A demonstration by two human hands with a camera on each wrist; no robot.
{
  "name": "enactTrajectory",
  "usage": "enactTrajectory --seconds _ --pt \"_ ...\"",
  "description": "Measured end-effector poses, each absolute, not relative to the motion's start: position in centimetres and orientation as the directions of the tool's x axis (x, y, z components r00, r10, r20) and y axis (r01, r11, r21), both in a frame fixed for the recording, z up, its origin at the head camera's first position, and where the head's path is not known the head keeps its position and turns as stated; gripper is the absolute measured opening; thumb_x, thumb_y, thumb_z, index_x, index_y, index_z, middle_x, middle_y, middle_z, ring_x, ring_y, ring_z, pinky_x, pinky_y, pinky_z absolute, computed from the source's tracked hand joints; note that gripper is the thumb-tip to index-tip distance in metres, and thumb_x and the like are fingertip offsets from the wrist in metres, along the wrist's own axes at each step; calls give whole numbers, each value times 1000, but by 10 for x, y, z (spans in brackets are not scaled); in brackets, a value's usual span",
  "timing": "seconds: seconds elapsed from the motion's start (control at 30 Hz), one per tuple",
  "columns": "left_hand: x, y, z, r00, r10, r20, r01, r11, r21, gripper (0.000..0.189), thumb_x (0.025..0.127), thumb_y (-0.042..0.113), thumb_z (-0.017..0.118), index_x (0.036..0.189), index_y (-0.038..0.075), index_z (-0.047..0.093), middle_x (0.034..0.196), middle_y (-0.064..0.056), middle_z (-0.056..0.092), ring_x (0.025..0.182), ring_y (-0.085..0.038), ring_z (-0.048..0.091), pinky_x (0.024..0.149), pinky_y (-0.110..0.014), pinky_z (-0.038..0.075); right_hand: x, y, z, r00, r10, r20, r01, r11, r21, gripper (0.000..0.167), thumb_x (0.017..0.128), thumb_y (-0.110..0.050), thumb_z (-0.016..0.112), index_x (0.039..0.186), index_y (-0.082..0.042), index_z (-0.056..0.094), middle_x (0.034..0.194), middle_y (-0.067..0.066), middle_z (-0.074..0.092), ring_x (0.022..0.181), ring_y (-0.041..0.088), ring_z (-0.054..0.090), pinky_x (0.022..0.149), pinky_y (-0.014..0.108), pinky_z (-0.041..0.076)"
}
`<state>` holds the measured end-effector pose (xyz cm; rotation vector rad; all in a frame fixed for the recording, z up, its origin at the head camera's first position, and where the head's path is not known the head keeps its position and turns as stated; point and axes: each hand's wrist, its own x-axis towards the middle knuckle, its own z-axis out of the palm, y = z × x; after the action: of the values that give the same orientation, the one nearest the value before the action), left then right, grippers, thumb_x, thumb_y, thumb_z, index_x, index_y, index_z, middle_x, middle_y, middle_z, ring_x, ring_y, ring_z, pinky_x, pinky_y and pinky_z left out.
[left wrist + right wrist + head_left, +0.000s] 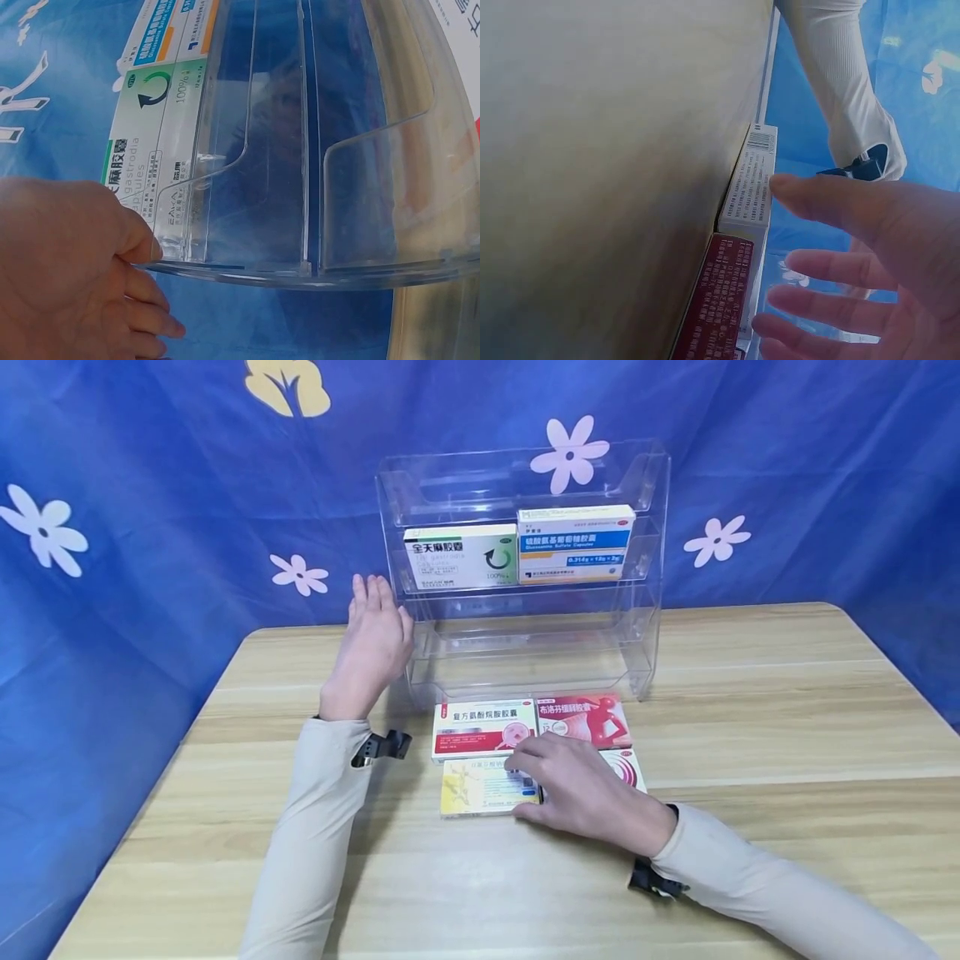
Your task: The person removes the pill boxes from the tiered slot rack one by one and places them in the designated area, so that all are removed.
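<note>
A clear plastic rack (pixel 525 681) stands upright on the table. My left hand (pixel 372 639) rests against its left side, fingers straight and pointing up; in the left wrist view the thumb is at the side panel's edge. My right hand (pixel 585 785) is over the lower pair of medicine boxes, fingers spread and slightly bent. Its fingertips are at the right end of the yellow-and-white box (pixel 480 789); I cannot tell whether they touch it. That hand partly covers a white box with a magenta pattern (pixel 628 768). In the right wrist view, thumb and fingers stand apart.
A green-and-white box (pixel 461 560) and a blue-and-white box (pixel 576 547) stand side by side on the rack's upper tier. In front of the rack lie a red-and-white box (pixel 480 727) and a red box (pixel 592 720). Behind hangs a blue flowered curtain (pixel 465 402).
</note>
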<state>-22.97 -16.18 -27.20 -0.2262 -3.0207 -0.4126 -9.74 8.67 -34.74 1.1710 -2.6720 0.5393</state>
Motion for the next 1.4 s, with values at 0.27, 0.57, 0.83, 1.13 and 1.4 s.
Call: enactTrajectory --seconds 0.27,0.57,0.83,1.13,1.4 --pt "-229 -162 -272 -986 133 101 155 953 259 59 103 21 18 146 -18 4 153 -36 2 143 -43 -10 118 -49 1 -97 84 -349 -660 -710 244 -751 619 -230 42 76 -37 81 107 -11 71 101 3 64 90 17 57 76 34 52" --pt "-230 -160 -272 -986 131 100 153 953 262 59 103 21 18 146 -18 5 153 -36 3 143 -43 -9 118 -49 2 -96 77 -350 -673 -714 193 -740 654 -157 43 78 -41 78 108 -10 72 97 5 60 83 19 53 71 34 51" --pt "-230 -161 -273 -982 143 125 170 955 245 59 102 19 18 144 -20 7 152 -38 6 143 -46 -6 118 -49 3 -103 83 -341 -703 -687 185 -710 659 -248 54 74 -46 81 113 -10 71 99 4 65 82 16 57 69 30 52" --pt "-230 -161 -273 -981 148 124 175 955 241 59 102 20 18 144 -20 7 152 -38 6 143 -45 -6 118 -49 2 -136 115 -298 -802 -469 369 -595 674 -438 38 79 -24 81 109 -3 71 101 11 72 91 23 68 80 37 57" --pt "-229 -162 -274 -984 139 107 162 955 247 59 103 20 18 145 -19 6 152 -37 5 143 -45 -7 118 -49 2 -165 136 -269 -780 -316 540 -587 668 -457 24 84 -11 75 103 2 71 99 17 71 86 27 66 77 38 56"
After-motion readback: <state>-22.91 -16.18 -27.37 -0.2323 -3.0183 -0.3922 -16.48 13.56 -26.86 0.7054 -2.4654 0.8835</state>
